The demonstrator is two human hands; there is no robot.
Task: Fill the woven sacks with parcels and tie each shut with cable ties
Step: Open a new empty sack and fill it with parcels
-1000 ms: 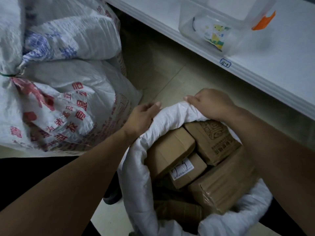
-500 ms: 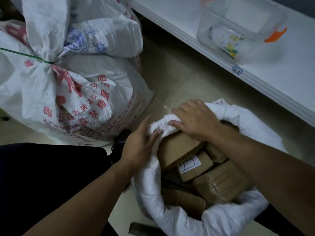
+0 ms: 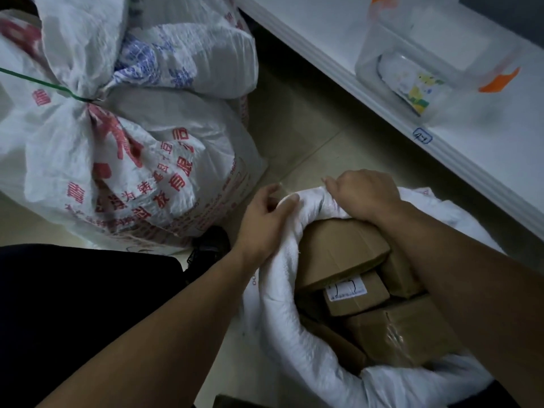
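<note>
An open white woven sack (image 3: pixel 282 325) with a rolled-down rim stands on the floor at lower right. Several brown cardboard parcels (image 3: pixel 338 251) fill it; one carries a white label (image 3: pixel 347 290). My left hand (image 3: pixel 265 219) grips the rolled rim at its far left corner, thumb and fingers curled round the fabric. My right hand (image 3: pixel 362 195) grips the rim just to the right of it, fingers curled over the roll above the top parcel.
A full sack with red print (image 3: pixel 141 172), tied with a green cable tie (image 3: pixel 44 83), lies at left, and a blue-printed sack (image 3: pixel 182 51) behind it. A white shelf (image 3: pixel 500 160) holds a clear plastic box (image 3: pixel 435 69). A dark trouser leg (image 3: pixel 88 304) is at lower left.
Both hands shifted along the sack's rolled rim and drew its far edge together over the parcels. The left hand went from flat against the rim to gripping it.
</note>
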